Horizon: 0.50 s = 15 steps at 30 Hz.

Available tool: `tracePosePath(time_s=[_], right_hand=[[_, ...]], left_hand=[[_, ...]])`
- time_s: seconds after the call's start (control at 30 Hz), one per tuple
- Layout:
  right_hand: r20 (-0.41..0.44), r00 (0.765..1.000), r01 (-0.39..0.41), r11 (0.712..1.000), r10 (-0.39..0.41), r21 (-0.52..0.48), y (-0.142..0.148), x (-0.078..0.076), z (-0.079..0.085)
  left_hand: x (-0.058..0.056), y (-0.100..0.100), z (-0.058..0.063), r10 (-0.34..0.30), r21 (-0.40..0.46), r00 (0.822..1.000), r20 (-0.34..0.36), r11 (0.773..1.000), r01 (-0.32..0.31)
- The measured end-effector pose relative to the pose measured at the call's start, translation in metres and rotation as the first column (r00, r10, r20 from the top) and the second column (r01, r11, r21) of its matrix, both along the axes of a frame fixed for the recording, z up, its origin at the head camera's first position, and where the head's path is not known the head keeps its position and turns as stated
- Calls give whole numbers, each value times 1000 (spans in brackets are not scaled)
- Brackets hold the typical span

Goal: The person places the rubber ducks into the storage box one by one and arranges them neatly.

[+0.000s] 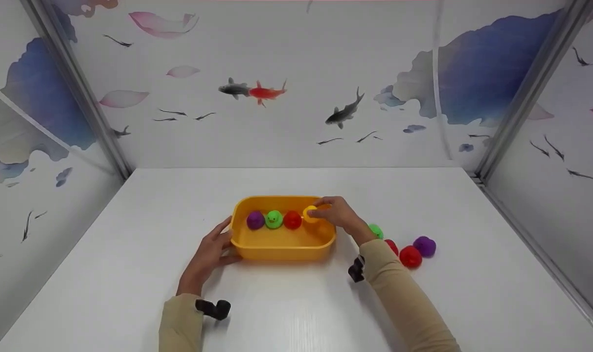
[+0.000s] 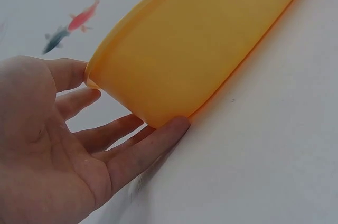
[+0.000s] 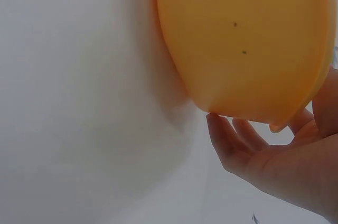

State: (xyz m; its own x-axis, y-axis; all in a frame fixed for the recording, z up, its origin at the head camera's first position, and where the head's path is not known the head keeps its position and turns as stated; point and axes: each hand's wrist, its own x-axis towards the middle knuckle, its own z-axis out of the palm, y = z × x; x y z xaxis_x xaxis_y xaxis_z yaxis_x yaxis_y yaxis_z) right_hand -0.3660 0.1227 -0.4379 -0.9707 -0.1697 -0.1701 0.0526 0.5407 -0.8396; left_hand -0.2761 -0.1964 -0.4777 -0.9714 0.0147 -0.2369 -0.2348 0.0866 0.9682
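Note:
A yellow plastic basin (image 1: 284,253) sits in front of me with a row of small rubber ducks: a purple duck (image 1: 255,220), a green duck (image 1: 274,220) and a red duck (image 1: 292,220). At the right end of that row, my right hand (image 1: 336,213) reaches over the rim and pinches a yellow duck (image 1: 309,214). The right wrist view shows its other fingers (image 3: 232,147) outside the wall; the yellow duck is hidden there. With fingers and thumb spread around the left end, my left hand (image 2: 68,145) holds the basin at rim and lower corner.
Right of the basin, partly behind my forearm, lie another green duck (image 1: 376,230), two red ducks, the nearer red duck (image 1: 411,256) fully visible, and another purple duck (image 1: 425,246). White panels with painted fish (image 1: 267,91) enclose the white table (image 1: 286,303) at the back and sides.

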Motion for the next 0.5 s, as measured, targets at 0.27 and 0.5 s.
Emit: tracePosePath(time_s=[0.27,0.5], right_hand=[[-5,1000,1,999,-1,41,-4,-1,-5],[19,1000,3,996,-5,93,-8,0,-4]], left_hand=[[-2,0,0,-18,0,1000,-9,1000,18],[0,-1,0,-15,3,1000,-12,1000,15]])
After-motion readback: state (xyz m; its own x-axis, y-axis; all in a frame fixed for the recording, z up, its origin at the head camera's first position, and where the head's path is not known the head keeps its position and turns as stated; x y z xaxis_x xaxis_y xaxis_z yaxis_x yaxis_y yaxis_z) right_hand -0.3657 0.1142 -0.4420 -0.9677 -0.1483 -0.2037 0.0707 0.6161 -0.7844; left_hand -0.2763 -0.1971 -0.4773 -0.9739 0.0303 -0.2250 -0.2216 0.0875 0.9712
